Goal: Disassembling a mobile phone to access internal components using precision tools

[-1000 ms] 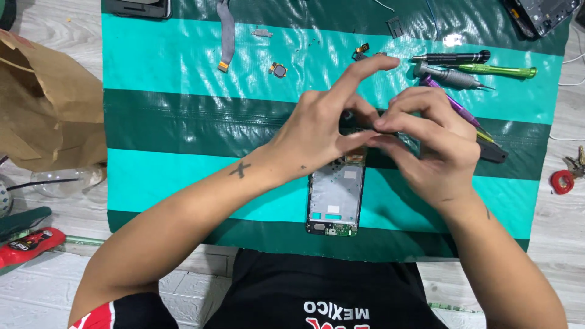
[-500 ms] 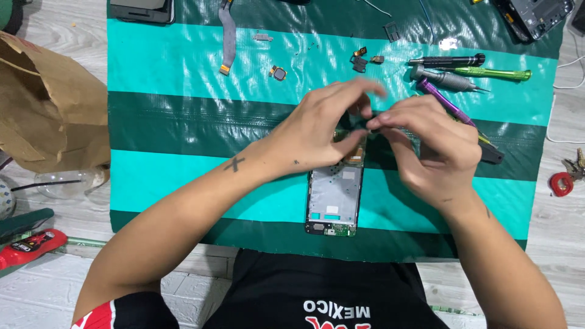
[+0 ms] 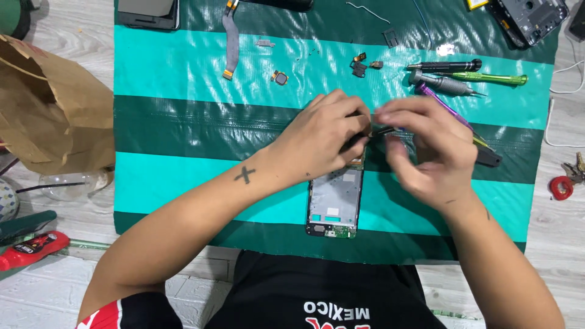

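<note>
Your left hand (image 3: 326, 137) is curling its fingers down over the top end of a stripped phone frame (image 3: 335, 201), pinching something small and dark there that you cannot make out clearly. Your right hand (image 3: 426, 149) is meeting it from the other side, fingers half closed and blurred, and gripping what looks like thin dark tweezers (image 3: 381, 131), the tip reaching toward your left fingertips.

The phone frame is lying flat just below your hands, on a glossy woven mat (image 3: 183, 128) striped in bright teal and dark green. It is a slim rectangle with rounded corners, a dull grey metal plate inside a dark rim, and a small green strip of circuit board at its near end. Its long axis is running straight away from you, with the far end tucked under your left fingers and the near end pointing at your chest.

Beyond your right hand, slender screwdrivers (image 3: 466, 76) are lying side by side in black, silver, green and purple. Beyond your left hand, a flat ribbon cable (image 3: 230, 42) and a small square part (image 3: 280, 77) are resting on the mat. Well off to your left, a crumpled brown paper bag (image 3: 49, 109) is sitting on the pale wooden tabletop (image 3: 61, 286).
</note>
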